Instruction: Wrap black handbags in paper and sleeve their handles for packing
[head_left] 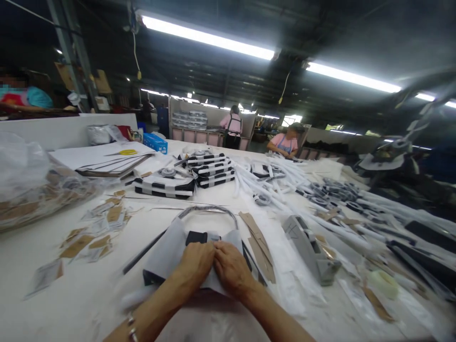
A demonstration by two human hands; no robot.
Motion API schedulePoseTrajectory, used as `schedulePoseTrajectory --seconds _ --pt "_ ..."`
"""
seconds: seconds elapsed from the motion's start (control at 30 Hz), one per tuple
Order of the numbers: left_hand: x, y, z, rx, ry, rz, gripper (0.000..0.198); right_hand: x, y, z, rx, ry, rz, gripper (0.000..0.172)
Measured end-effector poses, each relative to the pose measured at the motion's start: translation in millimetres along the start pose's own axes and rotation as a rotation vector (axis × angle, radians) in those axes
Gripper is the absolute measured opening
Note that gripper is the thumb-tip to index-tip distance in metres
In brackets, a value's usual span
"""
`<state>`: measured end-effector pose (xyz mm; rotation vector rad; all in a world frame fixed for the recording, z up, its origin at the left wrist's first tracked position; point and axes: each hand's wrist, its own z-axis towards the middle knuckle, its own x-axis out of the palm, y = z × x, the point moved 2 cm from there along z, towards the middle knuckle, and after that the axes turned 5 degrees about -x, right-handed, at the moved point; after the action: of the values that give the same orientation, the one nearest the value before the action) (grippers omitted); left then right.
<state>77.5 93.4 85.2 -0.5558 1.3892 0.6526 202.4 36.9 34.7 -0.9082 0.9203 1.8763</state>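
A black handbag (151, 277) lies on the worktable in front of me, partly covered by a pale grey wrapping sheet (164, 254). Its handle (213, 208), wrapped in clear film, arches away from me. My left hand (197, 262) and my right hand (233, 270) meet over the middle of the bag with fingers curled and thumbs close together. Both press on the sheet near a dark flap (195, 237). Whatever is pinched between the fingertips is hidden by the hands. A dark strap (142, 254) sticks out at the left.
Right of the bag stand a grey tape dispenser (309, 251) and brown cardboard strips (260, 247). Small tags (80, 244) and a plastic sack (32, 190) lie left. Wrapped bags (210, 171) are stacked behind. Yellow scissors (126, 152) rest on boards. Co-workers (285, 141) are farther back.
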Motion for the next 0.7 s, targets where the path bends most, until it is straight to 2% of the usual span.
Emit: schedulePoseTrajectory --seconds 0.07,0.13,0.23,0.3,0.43,0.57,0.7 --pt "13.6 5 -6 -0.073 -0.064 -0.006 0.030 0 0 0 0.018 -0.016 -0.009 0.032" --pt "26.2 9 -16 -0.096 -0.180 -0.021 0.027 0 2 -1 0.031 -0.022 -0.015 0.034" --pt "36.0 10 -26 -0.043 -0.386 -0.053 0.020 -2 6 -1 0.027 -0.007 -0.016 0.035" --pt "39.0 10 -27 0.011 -0.454 -0.111 0.018 -3 8 -1 0.028 0.002 -0.027 0.036" --pt "45.7 13 -20 0.037 -0.397 -0.237 0.022 -7 9 0 0.044 0.044 -0.021 0.037" --pt "47.8 15 -17 0.008 -0.330 -0.269 0.020 -18 -2 7 0.092 0.119 0.105 0.038" --pt "43.2 13 -18 -0.011 -0.305 -0.289 0.021 -34 -17 26 0.133 0.222 0.115 0.063"
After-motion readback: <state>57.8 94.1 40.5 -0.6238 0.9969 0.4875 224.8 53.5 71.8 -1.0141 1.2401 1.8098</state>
